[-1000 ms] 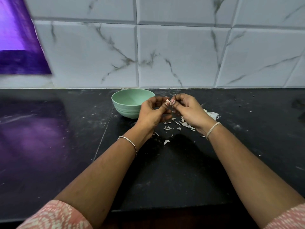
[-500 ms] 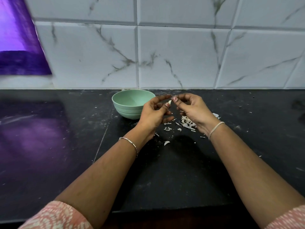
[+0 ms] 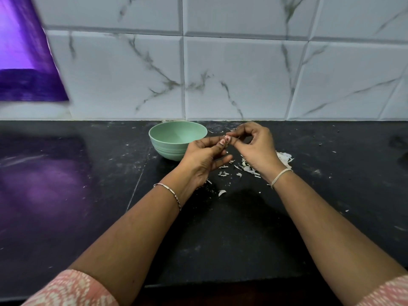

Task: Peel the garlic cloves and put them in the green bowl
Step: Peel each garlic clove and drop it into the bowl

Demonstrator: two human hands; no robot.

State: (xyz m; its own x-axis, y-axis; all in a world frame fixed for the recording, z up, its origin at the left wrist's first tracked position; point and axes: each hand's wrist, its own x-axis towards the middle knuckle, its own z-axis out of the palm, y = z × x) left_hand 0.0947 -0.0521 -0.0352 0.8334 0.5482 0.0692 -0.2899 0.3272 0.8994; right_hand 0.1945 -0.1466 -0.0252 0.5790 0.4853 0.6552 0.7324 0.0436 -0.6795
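One garlic clove [image 3: 227, 138] is up off the counter, just right of the bowl's rim, and only a small pale bit of it shows where the two hands meet. The left hand [image 3: 205, 159] pinches it between thumb and forefinger, with its other fingers loosely stretched out beneath. The right hand [image 3: 256, 146] pinches it from the other side with thumb and forefinger tips, the remaining fingers curled above. How much skin is left on the clove cannot be told. One green bowl [image 3: 167, 151] stands upright just left of the hands, close to the wall. Under and beside the right hand lies one heap of white peel scraps [image 3: 283, 156]; loose flakes [image 3: 223, 173] lie scattered between the wrists, too small to count, and one larger curved flake [image 3: 221, 192] sits apart, nearer the person. There is one thin metal bracelet [image 3: 170, 193] on the left wrist, one pale band [image 3: 281, 174] on the right, and two pink patterned sleeves [image 3: 72, 288]. All rests on a black counter [image 3: 220, 239] against a marbled white tile wall [image 3: 231, 74]; a blurred purple sheet [image 3: 26, 62] is at upper left.
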